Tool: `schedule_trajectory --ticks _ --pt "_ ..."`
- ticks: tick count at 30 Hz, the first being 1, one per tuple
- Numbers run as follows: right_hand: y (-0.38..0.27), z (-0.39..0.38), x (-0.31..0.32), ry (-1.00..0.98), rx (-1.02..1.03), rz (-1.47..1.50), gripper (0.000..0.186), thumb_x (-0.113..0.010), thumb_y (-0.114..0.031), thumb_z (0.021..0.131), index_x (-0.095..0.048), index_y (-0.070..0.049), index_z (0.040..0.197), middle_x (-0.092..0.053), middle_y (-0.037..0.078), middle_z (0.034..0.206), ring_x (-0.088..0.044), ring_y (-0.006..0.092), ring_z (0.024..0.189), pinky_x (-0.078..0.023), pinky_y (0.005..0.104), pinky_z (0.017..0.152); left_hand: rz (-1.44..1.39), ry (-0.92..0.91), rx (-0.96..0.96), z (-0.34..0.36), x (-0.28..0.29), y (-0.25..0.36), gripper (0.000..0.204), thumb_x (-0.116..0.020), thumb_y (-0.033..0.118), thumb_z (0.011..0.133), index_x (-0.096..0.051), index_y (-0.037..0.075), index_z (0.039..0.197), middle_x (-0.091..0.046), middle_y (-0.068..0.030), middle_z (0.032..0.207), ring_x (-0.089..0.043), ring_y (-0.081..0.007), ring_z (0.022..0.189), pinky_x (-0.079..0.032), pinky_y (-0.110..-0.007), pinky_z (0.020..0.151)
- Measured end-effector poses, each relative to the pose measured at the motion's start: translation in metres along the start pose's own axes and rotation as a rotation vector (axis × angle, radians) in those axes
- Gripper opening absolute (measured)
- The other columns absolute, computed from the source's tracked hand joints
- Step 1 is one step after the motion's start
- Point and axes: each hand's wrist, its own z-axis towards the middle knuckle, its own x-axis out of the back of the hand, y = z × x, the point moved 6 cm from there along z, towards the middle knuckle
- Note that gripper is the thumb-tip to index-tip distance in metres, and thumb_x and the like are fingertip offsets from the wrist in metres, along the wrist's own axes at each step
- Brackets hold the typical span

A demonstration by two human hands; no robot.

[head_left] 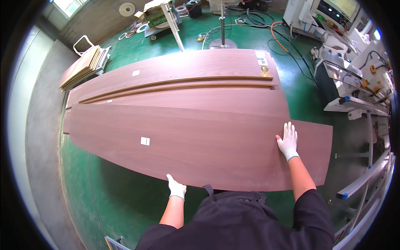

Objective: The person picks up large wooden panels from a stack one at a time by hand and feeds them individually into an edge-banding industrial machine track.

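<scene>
A long reddish-brown wood-grain panel (225, 146) lies in front of me, with a small white label (145, 141) left of its middle. My left hand (177, 188), in a white glove, is at the panel's near edge. Its thumb points up against the edge, and the other fingers are curled and mostly hidden there. Farther right, my gloved right hand (288, 141) rests palm down on the panel, fingers stretched out. Under and behind this panel are more brown panels (196, 64), one with stickers (263, 62) at its far right corner. Two narrow strips (179, 84) run along them.
Boards (85, 62) are stacked on a cart at the far left, near a grey wall. Machinery (341, 71) and a metal roller frame (366, 173) line the right side. Cables (287, 41), a post stand (223, 31) and a loaded dolly (160, 27) stand on the green floor behind.
</scene>
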Motion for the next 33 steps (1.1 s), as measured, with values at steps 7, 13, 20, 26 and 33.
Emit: schedule_trajectory --ticks 7,13,20,26,33 --pt "-0.149 0.042 0.010 0.160 0.515 0.085 0.071 -0.070 -0.035 0.082 -0.043 -0.002 0.140 -0.046 0.017 0.142 -0.036 0.0340 0.136 -0.024 0.0465 0.115 -0.011 -0.017 -0.008 -0.005 0.005 0.003 0.071 -0.029 0.060 0.099 -0.033 0.007 0.147 -0.038 -0.0140 0.149 -0.038 -0.0360 0.135 -0.033 -0.049 0.112" --pt "-0.312 0.045 0.021 -0.062 0.596 0.249 0.062 -0.077 -0.038 0.074 -0.058 -0.003 0.121 -0.063 0.014 0.110 -0.057 0.0329 0.107 -0.045 0.0440 0.091 -0.093 -0.010 0.028 -0.011 -0.005 -0.005 0.067 -0.028 0.056 0.102 -0.035 0.004 0.144 -0.041 -0.0155 0.146 -0.041 -0.0356 0.132 -0.036 -0.049 0.110" --pt "-0.366 0.069 -0.008 -0.118 0.405 0.291 0.056 -0.076 -0.057 0.068 -0.060 -0.006 0.086 -0.067 0.015 0.086 -0.064 0.0351 0.085 -0.049 0.0444 0.075 -0.256 -0.036 0.344 -0.021 0.002 -0.002 0.062 -0.037 0.054 0.100 -0.038 0.009 0.143 -0.043 -0.0114 0.146 -0.040 -0.0353 0.132 -0.034 -0.053 0.109" --pt "-0.350 0.079 -0.007 -0.178 0.265 0.322 0.050 -0.086 -0.036 0.066 -0.049 -0.003 0.076 -0.053 0.012 0.066 -0.046 0.0281 0.060 -0.044 0.0365 0.061 -0.298 -0.145 -0.047 0.052 0.027 0.183 0.064 -0.038 0.051 0.101 -0.038 0.002 0.142 -0.044 -0.0163 0.144 -0.043 -0.0357 0.130 -0.037 -0.048 0.110" --pt "-0.349 0.096 -0.024 -0.365 0.147 0.387 0.048 -0.089 -0.029 0.066 -0.048 -0.003 0.071 -0.046 0.003 0.062 -0.041 0.0130 0.060 -0.040 0.0329 0.056 -0.167 -0.073 -0.091 0.104 0.032 0.285 0.075 -0.041 0.062 0.096 -0.036 0.007 0.146 -0.040 -0.0133 0.148 -0.038 -0.0339 0.135 -0.032 -0.048 0.112"
